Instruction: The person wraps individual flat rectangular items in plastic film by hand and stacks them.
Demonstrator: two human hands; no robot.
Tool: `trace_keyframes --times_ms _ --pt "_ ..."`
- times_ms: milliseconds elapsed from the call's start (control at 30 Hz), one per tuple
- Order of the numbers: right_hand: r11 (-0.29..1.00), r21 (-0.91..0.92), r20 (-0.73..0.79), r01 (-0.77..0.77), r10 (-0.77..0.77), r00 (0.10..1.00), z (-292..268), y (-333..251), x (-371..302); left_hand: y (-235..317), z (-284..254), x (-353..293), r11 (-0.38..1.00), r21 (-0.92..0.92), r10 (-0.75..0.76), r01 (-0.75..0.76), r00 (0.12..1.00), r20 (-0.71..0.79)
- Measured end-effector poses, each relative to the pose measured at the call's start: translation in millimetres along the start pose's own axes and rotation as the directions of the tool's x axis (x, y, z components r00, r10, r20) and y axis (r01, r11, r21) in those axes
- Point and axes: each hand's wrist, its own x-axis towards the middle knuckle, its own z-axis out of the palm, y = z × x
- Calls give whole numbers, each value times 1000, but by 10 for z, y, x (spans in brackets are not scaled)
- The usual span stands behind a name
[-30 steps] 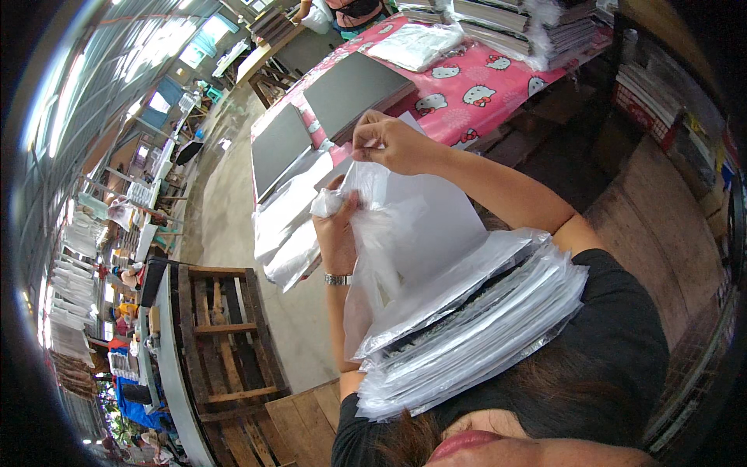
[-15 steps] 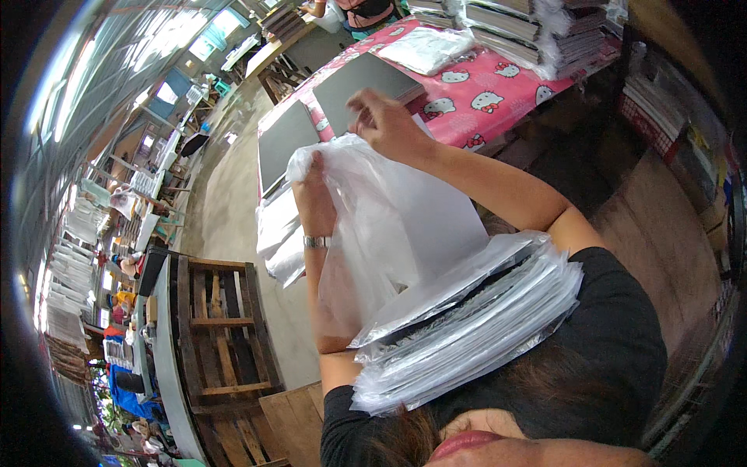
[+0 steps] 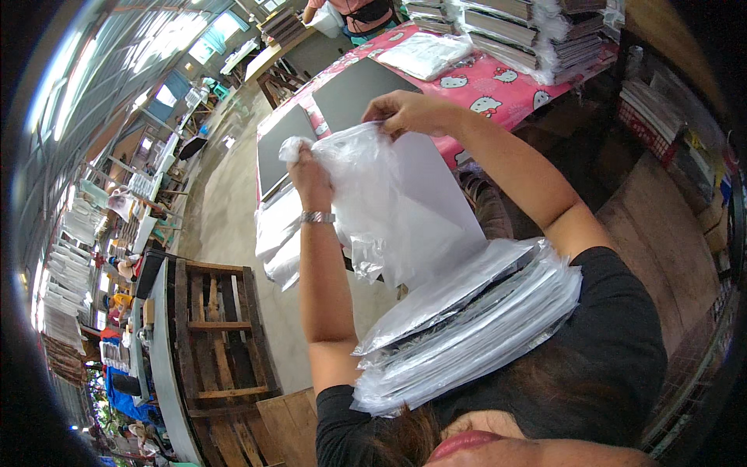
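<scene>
Filmy, crinkled plastic (image 3: pixel 354 167), glossy and translucent: left hand (image 3: pixel 310 177) grips one bunched end, right hand (image 3: pixel 411 115) pinches the edge!

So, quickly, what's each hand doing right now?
Left hand: closed, holding bunched clear plastic.
Right hand: closed, pinching the same plastic's upper edge.

Upper right: the surface (image 3: pixel 513 93) is pink, patterned with white cat faces (image 3: pixel 485 105). Centre: translucent white plastic film (image 3: pixel 354 175). Lower right: black shirt (image 3: pixel 615 335).

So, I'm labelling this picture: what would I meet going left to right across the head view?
Slatted wooden frame → left hand → right hand → red crate.
</scene>
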Motion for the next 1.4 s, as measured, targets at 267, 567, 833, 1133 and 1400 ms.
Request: trace_keyframes --times_ms 267,567,833,1133,1400 --pt "997 76 -155 5 7 988 192 136 -88 326 384 -541 843 -433 -129 320 901 414" --pt "705 -650 -229 282 -536 812 124 86 -149 554 287 -529 973 -217 136 -72 946 294" --pt "944 -310 -298 114 -211 931 195 -155 -191 497 6 -618 989 -90 -77 119 925 373" --pt "973 -223 -452 67 -164 877 343 255 -199 297 182 -855 920 -364 -30 146 952 306" --pt "997 51 -320 -50 64 945 348 207 -359 334 233 -950 989 -125 -59 83 981 187"
